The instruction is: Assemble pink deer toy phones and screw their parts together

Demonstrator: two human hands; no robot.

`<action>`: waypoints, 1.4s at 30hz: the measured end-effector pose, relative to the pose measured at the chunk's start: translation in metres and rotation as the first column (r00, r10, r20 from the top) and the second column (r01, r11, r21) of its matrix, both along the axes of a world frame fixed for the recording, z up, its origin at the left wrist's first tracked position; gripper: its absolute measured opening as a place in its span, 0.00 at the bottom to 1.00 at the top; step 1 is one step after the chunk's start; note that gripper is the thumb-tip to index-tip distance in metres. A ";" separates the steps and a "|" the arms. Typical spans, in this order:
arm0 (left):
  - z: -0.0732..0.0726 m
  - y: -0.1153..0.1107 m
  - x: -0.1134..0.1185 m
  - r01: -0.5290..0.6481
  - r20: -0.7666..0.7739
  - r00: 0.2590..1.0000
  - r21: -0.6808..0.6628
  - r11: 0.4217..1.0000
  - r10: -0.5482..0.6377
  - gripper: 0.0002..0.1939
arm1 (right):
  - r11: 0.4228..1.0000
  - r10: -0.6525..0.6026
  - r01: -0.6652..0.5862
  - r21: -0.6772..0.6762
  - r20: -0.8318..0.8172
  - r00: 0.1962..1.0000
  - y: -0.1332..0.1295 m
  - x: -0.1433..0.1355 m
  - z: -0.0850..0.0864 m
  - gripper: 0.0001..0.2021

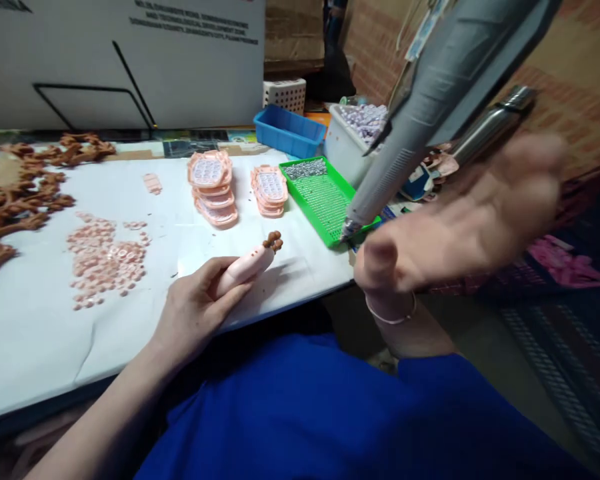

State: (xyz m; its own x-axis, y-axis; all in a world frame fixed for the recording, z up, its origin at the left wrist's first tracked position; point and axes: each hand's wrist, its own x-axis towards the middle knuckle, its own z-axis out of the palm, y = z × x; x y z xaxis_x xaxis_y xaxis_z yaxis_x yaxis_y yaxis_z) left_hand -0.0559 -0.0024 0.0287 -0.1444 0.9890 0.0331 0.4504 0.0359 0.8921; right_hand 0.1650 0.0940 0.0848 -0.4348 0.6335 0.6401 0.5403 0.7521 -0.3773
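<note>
While the left hand [197, 303] grasps one pale pink piece [245, 270], the right hand [455, 220] is released, fingers apart and holding nothing that I can see. Piece in hand: over the near edge of the white-covered table [35, 340], thumb on one side, fingers round the other, tilted up to the right. Brown knobs [274, 241] show at its far end (roughly four, some overlap).

Right hand is motion-blurred, just beside one grey tool [427, 100] that slants down from top right; can't tell if they touch. Tool's metal tip is over the near end of one green tray [320, 200]. Small silvery bits [305, 168] lie at that tray's far end, too many to count. One thin band [395, 320] on the right wrist.

Stacks of pink panels: two. Left stack [213, 190] is taller and leaning, right stack [270, 189] is smaller; layers overlap, so no firm count for either. One loose pink plate [153, 184] lies left of them. One spread of small pink buttons [111, 263], dozens, nearer the left side. One tangle of brown parts [35, 183] at far left, not countable.

Behind the tray: one blue bin [289, 131], one white bin [343, 150] heaped with lilac pieces [367, 121], one perforated white basket [285, 95]. One steel cylinder [495, 123] behind the right hand.
</note>
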 end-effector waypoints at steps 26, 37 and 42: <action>0.010 -0.024 -0.024 0.000 0.800 0.379 -0.504 0.864 0.466 0.07 | 0.708 0.583 -0.545 0.450 0.063 0.810 -0.015 -0.092 -0.057 0.12; 0.022 -0.122 -0.087 -0.192 0.608 0.468 -0.639 0.745 0.641 0.10 | 0.728 0.638 -0.646 0.230 0.118 0.761 -0.028 -0.088 -0.060 0.11; 0.014 -0.217 -0.156 -0.383 0.190 0.680 -0.731 0.564 0.708 0.11 | 0.735 0.632 -0.658 0.167 0.185 0.753 -0.016 -0.079 -0.064 0.10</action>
